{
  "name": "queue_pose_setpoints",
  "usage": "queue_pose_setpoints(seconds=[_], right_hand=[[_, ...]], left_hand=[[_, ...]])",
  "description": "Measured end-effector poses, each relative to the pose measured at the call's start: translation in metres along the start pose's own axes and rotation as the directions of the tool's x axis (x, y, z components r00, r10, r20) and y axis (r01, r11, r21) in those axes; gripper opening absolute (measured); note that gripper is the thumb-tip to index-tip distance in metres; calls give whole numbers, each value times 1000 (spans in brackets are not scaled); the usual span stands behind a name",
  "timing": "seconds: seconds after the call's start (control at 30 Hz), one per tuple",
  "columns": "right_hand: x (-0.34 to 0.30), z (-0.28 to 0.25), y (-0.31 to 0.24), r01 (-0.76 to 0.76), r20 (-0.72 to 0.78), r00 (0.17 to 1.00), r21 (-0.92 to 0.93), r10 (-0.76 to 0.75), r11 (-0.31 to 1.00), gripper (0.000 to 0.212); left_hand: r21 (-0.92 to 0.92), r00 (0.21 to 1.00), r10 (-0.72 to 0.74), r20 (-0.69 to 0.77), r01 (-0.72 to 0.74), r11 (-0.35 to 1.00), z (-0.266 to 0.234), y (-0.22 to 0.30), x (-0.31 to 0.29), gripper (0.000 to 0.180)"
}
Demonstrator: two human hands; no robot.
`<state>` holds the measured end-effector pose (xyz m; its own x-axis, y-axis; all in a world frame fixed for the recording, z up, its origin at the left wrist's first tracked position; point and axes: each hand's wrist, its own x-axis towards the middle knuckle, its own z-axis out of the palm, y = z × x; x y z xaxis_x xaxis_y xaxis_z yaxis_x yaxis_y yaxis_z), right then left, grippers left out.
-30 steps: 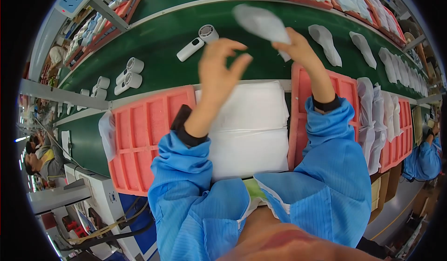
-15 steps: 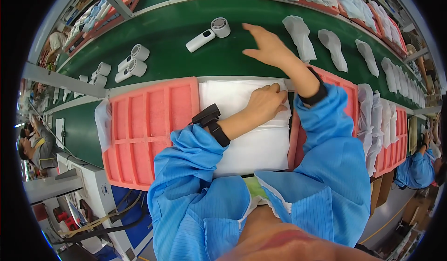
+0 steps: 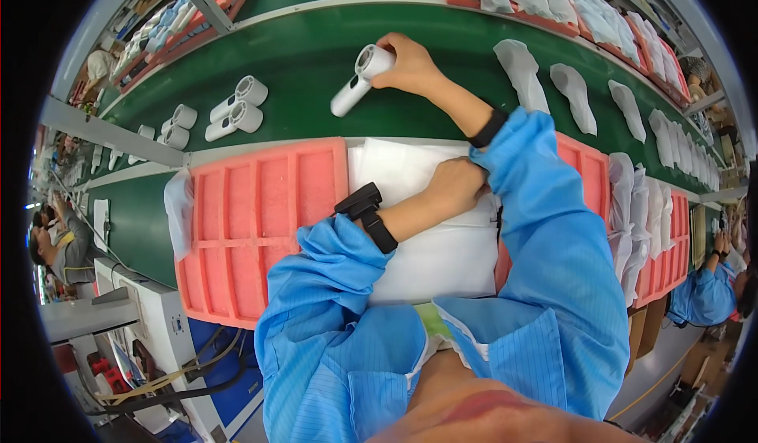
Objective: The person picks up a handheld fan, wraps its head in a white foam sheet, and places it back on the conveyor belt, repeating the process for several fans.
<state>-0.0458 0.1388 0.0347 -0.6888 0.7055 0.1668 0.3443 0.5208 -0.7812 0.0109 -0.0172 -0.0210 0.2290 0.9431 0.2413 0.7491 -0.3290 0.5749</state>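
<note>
My right hand (image 3: 409, 65) reaches over the green conveyor belt, its fingers closed round the round head of a white handheld fan (image 3: 351, 95). The fan's handle slants down to the left, close to the belt. Below it, my left hand (image 3: 456, 189) rests at the right side of a stack of thin white bags (image 3: 426, 261). Its fingers are curled in on the edge of a top bag, and the fingertips are partly hidden. More white fans (image 3: 243, 118) lie in pairs to the left on the belt.
Red compartment trays (image 3: 268, 230) flank the stack, the right one partly under my sleeve. Bagged pieces (image 3: 572, 99) lie along the belt (image 3: 316, 48) to the right. A metal post (image 3: 110, 135) stands at left. Other people (image 3: 703, 285) sit at both sides.
My right hand has moved left and closed on the fan, whose handle now points more steeply downward. My left hand's fingers have curled in further at the bag's edge.
</note>
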Motion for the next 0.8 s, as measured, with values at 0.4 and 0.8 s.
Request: queue_pose_setpoints(seconds=[0.4,0.8], right_hand=[[-103,-38,-3,397,-122,893,-240,-433,886,52],[-132,-166,-9,282,-396,903,260,-165,923,58]], left_hand=[[-298,999,-39,-2,36,954,-17,-3,7,9],[-647,970,-225,-88,116,753,-96,-27,14,13]])
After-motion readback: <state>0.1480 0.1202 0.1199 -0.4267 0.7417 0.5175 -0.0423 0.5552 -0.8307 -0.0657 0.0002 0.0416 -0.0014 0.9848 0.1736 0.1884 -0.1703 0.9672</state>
